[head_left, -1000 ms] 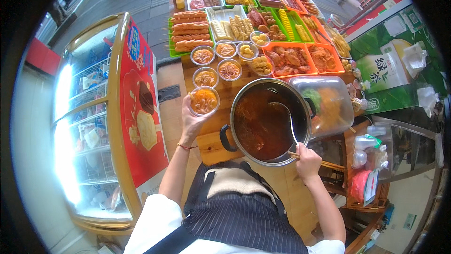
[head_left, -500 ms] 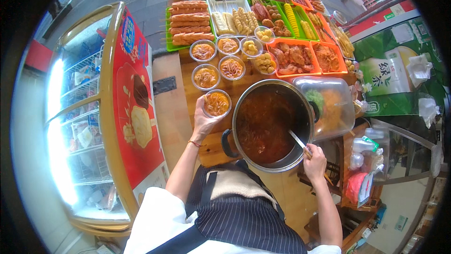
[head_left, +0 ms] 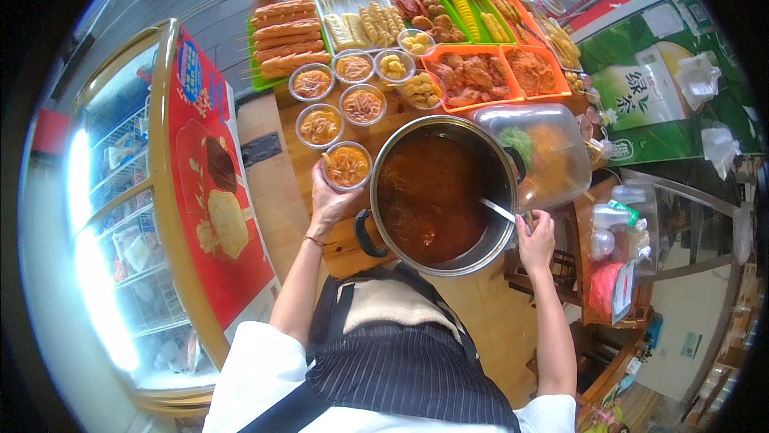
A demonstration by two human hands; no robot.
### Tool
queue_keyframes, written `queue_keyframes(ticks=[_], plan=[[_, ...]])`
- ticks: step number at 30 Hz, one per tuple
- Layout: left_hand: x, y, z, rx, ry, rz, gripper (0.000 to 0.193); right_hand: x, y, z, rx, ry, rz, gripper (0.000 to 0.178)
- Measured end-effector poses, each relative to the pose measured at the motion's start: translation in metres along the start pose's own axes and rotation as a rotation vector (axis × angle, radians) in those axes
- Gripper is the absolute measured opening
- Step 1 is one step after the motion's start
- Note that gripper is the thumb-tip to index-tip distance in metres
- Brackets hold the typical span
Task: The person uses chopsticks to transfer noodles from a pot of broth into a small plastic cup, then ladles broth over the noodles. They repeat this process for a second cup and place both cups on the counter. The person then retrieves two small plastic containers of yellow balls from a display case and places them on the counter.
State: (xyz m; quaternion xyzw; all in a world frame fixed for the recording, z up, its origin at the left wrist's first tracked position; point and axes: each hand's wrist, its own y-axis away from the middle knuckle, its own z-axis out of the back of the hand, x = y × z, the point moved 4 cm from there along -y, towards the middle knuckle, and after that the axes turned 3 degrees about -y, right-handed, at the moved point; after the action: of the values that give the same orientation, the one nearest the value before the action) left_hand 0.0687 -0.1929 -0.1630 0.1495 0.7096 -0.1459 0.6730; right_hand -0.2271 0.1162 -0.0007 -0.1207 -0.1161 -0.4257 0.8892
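Clasps a noodle cup point(head_left: 348, 166) by its near left side in the left hand point(head_left: 329, 202), fingertips-first pinching a metal handle point(head_left: 497, 209) in the right hand point(head_left: 537, 242).

metal utensil point(head_left: 497, 209) with lower end hidden in brown broth point(head_left: 432, 193), fridge contents point(head_left: 138, 250) blurred, left sleeve point(head_left: 260, 369) cut off
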Motion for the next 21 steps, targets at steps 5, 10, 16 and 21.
queue_keyframes(ticks=[5,10,16,21], plan=[[-0.009,0.035,0.027,-0.027,-0.282,0.152,0.089,-0.008,0.001,0.025,-0.105,0.110,-0.101,0.048],[-0.052,0.103,0.071,0.313,-0.538,0.301,0.047,-0.010,0.018,0.100,0.096,-0.072,-0.394,0.057],[-0.048,0.222,0.114,1.752,-1.288,0.244,0.024,0.046,0.050,0.188,-0.172,-0.222,-0.119,0.056],[-0.057,0.222,0.075,1.260,-1.406,-0.276,0.016,0.063,0.039,0.137,-0.004,-0.824,-0.137,0.053]])
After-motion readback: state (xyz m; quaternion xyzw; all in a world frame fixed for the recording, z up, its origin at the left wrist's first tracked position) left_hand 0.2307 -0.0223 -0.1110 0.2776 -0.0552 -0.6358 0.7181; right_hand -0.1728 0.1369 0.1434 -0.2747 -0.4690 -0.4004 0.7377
